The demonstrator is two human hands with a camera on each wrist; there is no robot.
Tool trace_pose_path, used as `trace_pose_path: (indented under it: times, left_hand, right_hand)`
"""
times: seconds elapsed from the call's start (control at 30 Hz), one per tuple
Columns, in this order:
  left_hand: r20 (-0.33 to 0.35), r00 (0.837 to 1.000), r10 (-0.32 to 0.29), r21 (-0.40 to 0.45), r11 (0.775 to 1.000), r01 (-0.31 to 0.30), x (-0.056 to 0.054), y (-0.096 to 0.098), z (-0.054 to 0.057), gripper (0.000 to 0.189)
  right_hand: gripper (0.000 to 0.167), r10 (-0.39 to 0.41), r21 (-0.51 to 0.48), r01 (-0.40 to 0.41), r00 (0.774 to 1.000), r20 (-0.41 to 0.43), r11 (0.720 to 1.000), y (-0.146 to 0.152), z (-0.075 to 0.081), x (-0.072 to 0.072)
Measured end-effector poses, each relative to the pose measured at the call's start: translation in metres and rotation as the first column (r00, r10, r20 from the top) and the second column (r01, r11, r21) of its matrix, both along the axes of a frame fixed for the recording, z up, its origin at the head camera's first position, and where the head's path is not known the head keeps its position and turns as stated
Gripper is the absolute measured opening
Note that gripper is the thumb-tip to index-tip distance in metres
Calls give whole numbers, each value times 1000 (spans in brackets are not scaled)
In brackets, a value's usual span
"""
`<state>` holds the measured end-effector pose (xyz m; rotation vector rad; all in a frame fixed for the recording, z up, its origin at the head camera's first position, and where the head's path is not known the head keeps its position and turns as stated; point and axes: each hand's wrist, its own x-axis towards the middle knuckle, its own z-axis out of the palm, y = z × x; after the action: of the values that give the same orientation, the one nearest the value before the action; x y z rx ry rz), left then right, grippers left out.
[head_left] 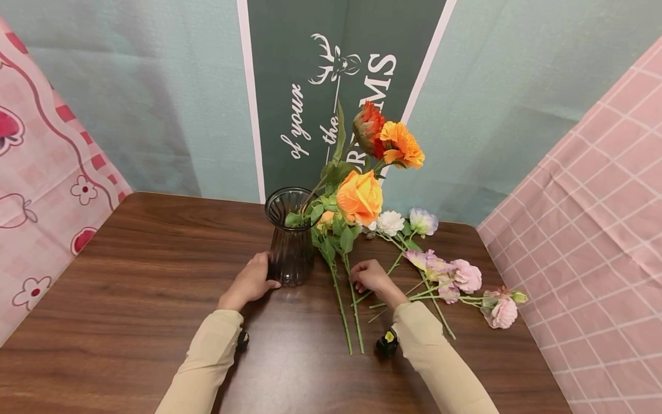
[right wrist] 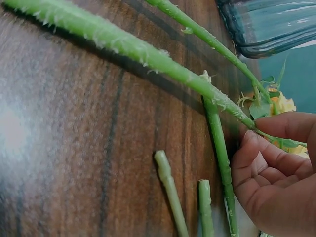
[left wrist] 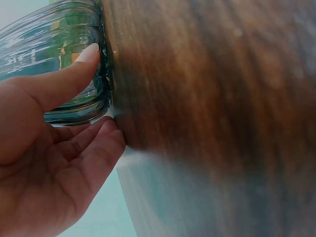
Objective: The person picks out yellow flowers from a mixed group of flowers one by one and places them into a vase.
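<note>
A dark, clear ribbed glass vase [head_left: 291,253] stands upright on the table. My left hand [head_left: 253,279] grips it low on its left side; in the left wrist view the thumb lies along the glass [left wrist: 34,42] and the fingers curl at its base. A red flower [head_left: 368,127] and an orange carnation [head_left: 402,145] lean out of the vase to the right. Right of the vase, my right hand [head_left: 373,277] pinches a green rose stem [right wrist: 148,61] between thumb and index finger. An orange rose [head_left: 360,197] lies above that stem, with a second stem [head_left: 341,310] beside it.
On the right side of the wooden table [head_left: 155,276] lie several loose flowers, including a white one [head_left: 390,222], a bluish-white one [head_left: 423,222] and pink ones [head_left: 466,276]. Their stems cross near my right hand. A curtain [head_left: 129,103] hangs behind the table.
</note>
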<state>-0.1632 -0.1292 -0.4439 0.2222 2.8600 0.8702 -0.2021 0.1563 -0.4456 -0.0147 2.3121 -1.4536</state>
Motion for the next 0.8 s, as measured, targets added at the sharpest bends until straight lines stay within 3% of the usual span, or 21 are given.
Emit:
trace_pose_path:
  times: [0.8]
  left_hand:
    - [-2,1000,-3,1,1000,3,1,0,1,70]
  right_hand:
    - [15,3,-76,2,997,73,997,-1,8,2]
